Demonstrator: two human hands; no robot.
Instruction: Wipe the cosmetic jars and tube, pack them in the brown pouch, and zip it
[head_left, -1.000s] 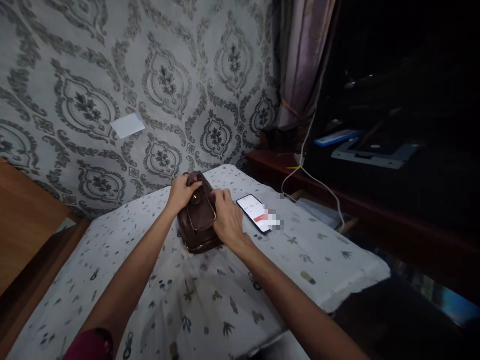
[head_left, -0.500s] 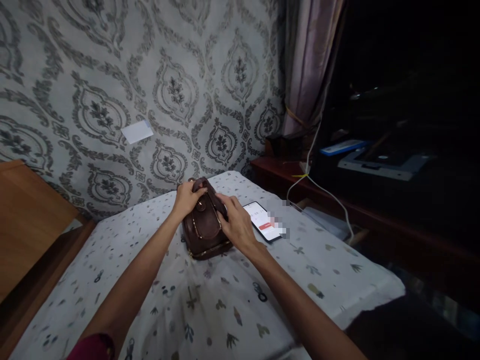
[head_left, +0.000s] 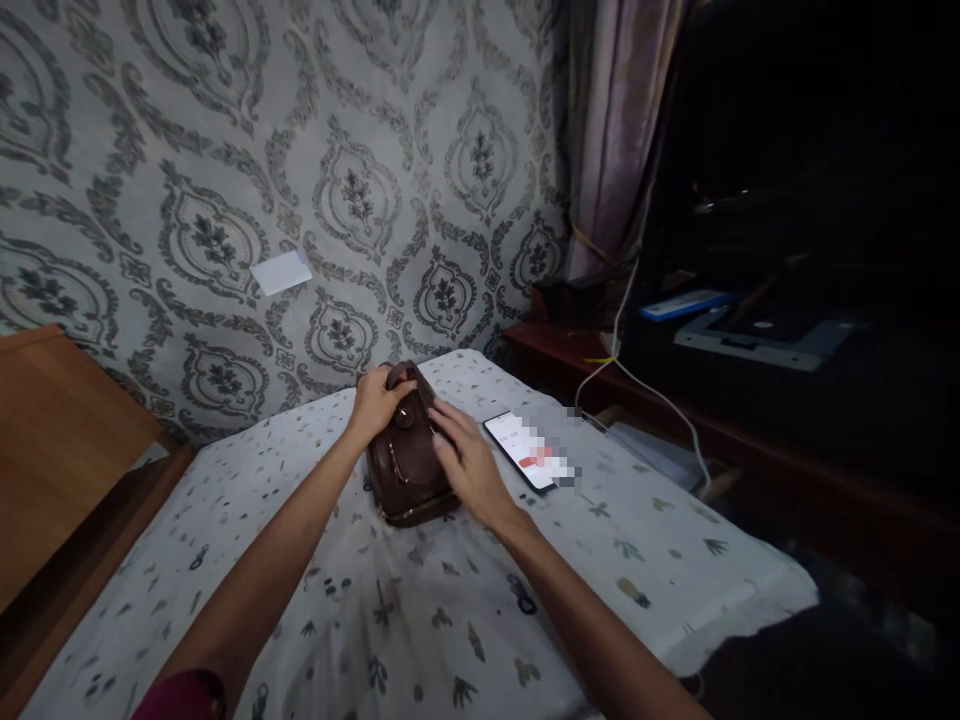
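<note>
A small brown leather handbag with gold zips and a round metal clasp lies on the patterned bed sheet. My left hand is closed on its upper end, by the looped handle, with the thumb over the front. At the bag's right side is my right hand. Its fingers are stretched out along the edge and the thumb stands apart, resting near the front pocket. A lit smartphone lies face up on the sheet just right of that hand.
A wooden board borders the bed on the left. Patterned wallpaper with a white card rises behind. To the right stand a dark red shelf, a white cable, a blue box and a curtain.
My right hand has loosened from the bag's side strap or edge, its fingers straightening. The front pocket now looks flatter. My left hand keeps its hold, and the view has shifted slightly.
</note>
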